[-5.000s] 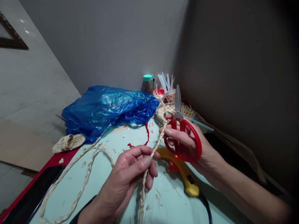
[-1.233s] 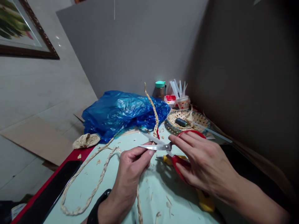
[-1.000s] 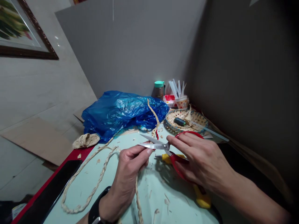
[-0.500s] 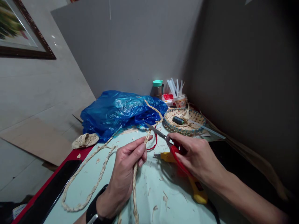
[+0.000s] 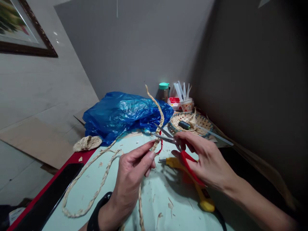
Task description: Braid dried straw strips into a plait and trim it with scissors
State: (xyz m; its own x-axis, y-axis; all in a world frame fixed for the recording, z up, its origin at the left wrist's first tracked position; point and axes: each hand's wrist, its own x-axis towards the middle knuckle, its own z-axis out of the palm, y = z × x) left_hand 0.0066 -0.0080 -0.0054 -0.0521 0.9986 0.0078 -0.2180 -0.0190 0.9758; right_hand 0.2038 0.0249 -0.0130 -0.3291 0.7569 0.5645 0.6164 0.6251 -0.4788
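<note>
Between thumb and fingers, my left hand [image 5: 136, 163] pinches a braided straw-coloured cord [image 5: 161, 115]. The cord's free end rises in a curve above the hand, and its lower length hangs down toward the table's near side. My right hand [image 5: 204, 154] grips red-handled scissors [image 5: 166, 138], whose blades are spread with the cord between or right beside them. A thin red cord [image 5: 161, 146] loops just behind my left fingertips. Below the scissors lies a yellow glue gun [image 5: 173, 163], partly hidden by my right hand.
A blue plastic bag [image 5: 125, 110] covers the table's back. Beside it stand a woven basket [image 5: 204, 130] with a dark thread spool [image 5: 184, 125], a cup of glue sticks [image 5: 186, 105] and a green-lidded jar [image 5: 163, 91]. More braid [image 5: 72, 186] loops at left; fibre scraps dot the pale mat [image 5: 156, 205].
The scissor blades have spread apart around the cord, where they were closed before. My left hand has shifted slightly right, and the cord's free end stands higher.
</note>
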